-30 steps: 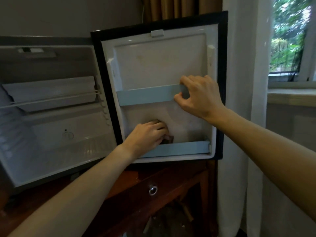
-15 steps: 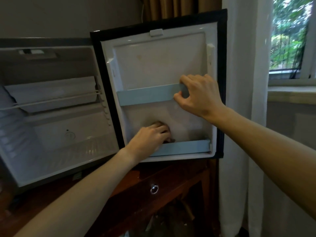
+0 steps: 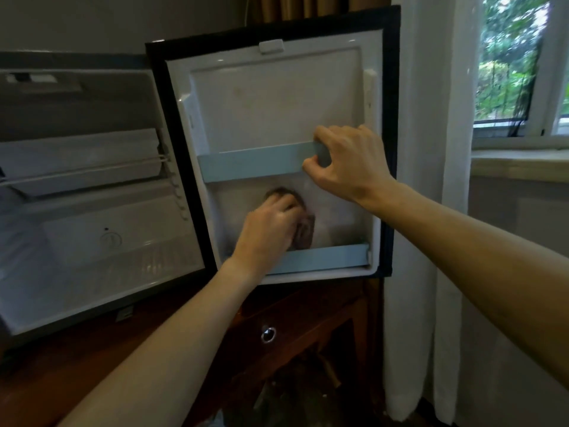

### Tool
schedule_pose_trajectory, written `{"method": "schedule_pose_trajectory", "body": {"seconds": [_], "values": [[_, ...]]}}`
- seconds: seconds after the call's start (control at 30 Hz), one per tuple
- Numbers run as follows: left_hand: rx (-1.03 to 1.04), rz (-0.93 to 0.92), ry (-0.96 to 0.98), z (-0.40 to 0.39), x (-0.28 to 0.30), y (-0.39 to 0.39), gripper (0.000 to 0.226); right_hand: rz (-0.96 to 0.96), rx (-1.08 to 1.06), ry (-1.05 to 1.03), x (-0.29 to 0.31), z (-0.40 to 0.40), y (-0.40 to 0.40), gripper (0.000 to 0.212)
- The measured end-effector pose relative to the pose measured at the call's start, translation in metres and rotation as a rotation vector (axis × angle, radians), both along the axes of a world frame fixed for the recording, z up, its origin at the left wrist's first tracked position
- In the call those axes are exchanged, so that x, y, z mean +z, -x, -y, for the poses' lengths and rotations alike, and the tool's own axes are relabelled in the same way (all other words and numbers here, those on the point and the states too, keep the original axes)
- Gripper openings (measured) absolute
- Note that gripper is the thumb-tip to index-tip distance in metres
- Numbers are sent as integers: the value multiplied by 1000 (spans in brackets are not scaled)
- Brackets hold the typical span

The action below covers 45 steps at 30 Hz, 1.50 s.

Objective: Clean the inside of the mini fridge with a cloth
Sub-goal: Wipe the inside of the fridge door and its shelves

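The mini fridge stands open at the left, its white interior bare. Its door hangs open in the middle, inner side facing me. My left hand presses a brown cloth against the lower door panel, between the two pale blue rails. The cloth is mostly hidden under my fingers. My right hand grips the right end of the upper blue rail, thumb under it. The lower blue rail runs just below the cloth.
The fridge sits on a dark wooden cabinet with a round metal drawer knob. A white curtain hangs right beside the door's edge, and a window lies beyond it.
My left hand has moved the cloth up the lower door panel, from just above the bottom rail toward the upper rail. My right hand has kept its grip on the upper rail.
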<state>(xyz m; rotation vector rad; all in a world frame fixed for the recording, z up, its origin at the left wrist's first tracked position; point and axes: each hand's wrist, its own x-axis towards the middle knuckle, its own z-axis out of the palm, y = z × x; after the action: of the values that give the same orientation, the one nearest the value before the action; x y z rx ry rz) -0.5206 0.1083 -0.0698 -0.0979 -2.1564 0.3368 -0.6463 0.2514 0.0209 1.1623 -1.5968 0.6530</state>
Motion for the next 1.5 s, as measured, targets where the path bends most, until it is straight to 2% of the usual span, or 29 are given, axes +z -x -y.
{"method": "schedule_pose_trajectory", "body": {"seconds": [0.07,0.13,0.23,0.3,0.4,0.5,0.6,0.7,0.8,0.87,1.0,1.1,1.2,1.33,1.43,1.5], "values": [[-41,146,126,-2,-14,3,25,5,29,-8,0,-1,-1,30],[-46,204,174,-3,-17,2,30,5,28,-23,0,-2,-1,31],[-48,324,288,1,3,0,19,-5,4,-25,1,-4,-1,31],[-20,265,263,3,19,0,15,-13,3,-14,1,-3,-1,30],[43,14,33,-2,32,0,25,-26,-16,-3,0,-3,-1,29],[70,-86,-7,-11,22,3,25,-27,-10,1,0,-2,-3,29],[14,45,49,-15,-2,8,11,-25,-4,-4,0,-3,-4,29],[-9,164,-4,-19,-24,7,13,-12,-1,-12,1,-4,-5,29],[-20,248,21,-18,-7,8,12,-1,-3,-28,1,-6,-5,30],[-12,226,57,-12,14,7,12,-7,-2,-17,1,-6,-6,29],[44,22,-14,-10,36,-2,34,-11,4,20,0,-6,-12,28],[37,-91,-37,-21,24,2,25,-10,-4,29,0,-6,-12,27],[4,12,7,-23,3,13,8,-9,-12,10,1,-6,-11,29],[15,179,47,-25,-23,12,15,-15,-9,-8,2,-8,-13,29],[7,274,148,-28,-3,7,16,-6,-2,-9,3,-11,-16,29],[14,222,178,-25,20,0,19,-1,13,-1,2,-10,-18,29]]}}
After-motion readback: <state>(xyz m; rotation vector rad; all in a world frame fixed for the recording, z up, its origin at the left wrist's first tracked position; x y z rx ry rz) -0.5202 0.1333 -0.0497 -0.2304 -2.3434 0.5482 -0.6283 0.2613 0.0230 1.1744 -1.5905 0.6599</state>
